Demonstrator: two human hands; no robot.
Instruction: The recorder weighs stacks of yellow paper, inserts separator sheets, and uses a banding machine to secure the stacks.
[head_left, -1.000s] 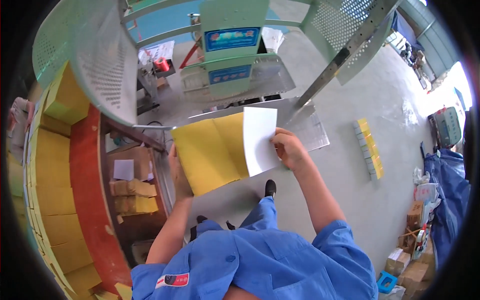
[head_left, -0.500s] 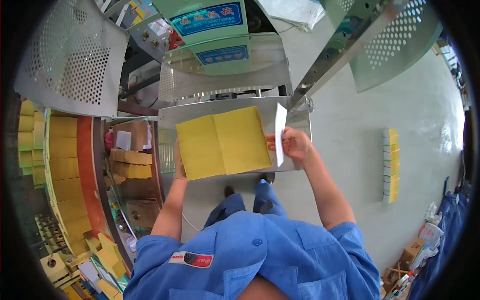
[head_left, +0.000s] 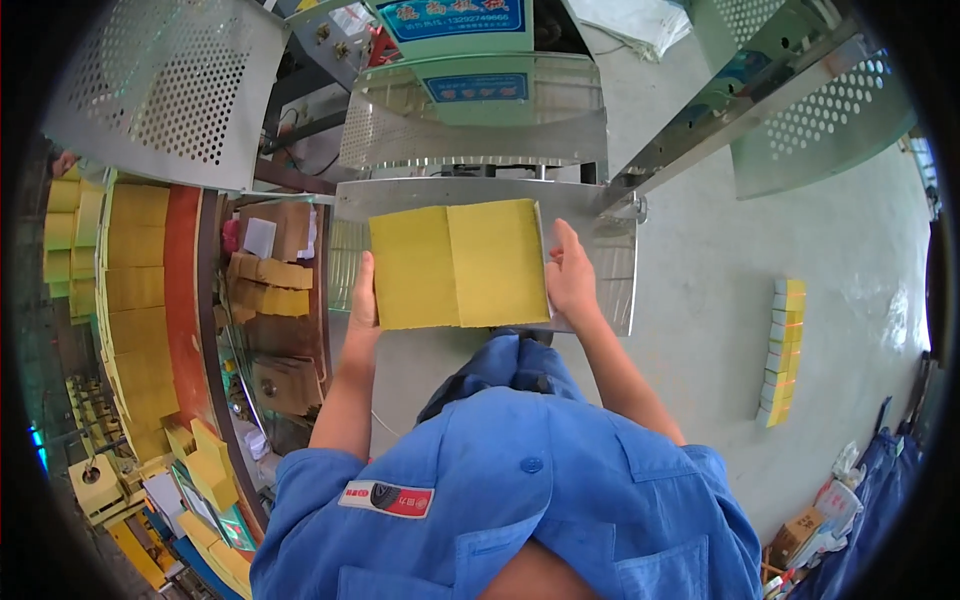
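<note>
A wide yellow paper block (head_left: 410, 265), creased down its middle, is raised level in front of my body, over a metal machine table. At its left edge my left hand (head_left: 366, 290) grips it, with some fingers hidden beneath. My right hand (head_left: 570, 280) rests against or just beside the right edge, its fingers stretched out. A narrow white strip (head_left: 542, 240) shows along that edge, between the block and my right hand; most of it is hidden.
The metal table (head_left: 590, 225) has a clear curved guard (head_left: 470, 125) behind it. Perforated panels (head_left: 190, 95) flank the machine. Left stands a rack of yellow paper stacks (head_left: 137, 290) beside a red-brown board (head_left: 185, 300). A banded stack (head_left: 783, 350) sits on the floor at right.
The white piece, held upright in my right hand before, now lies along the block's right edge. My right hand's fingers have straightened. The block has become more level.
</note>
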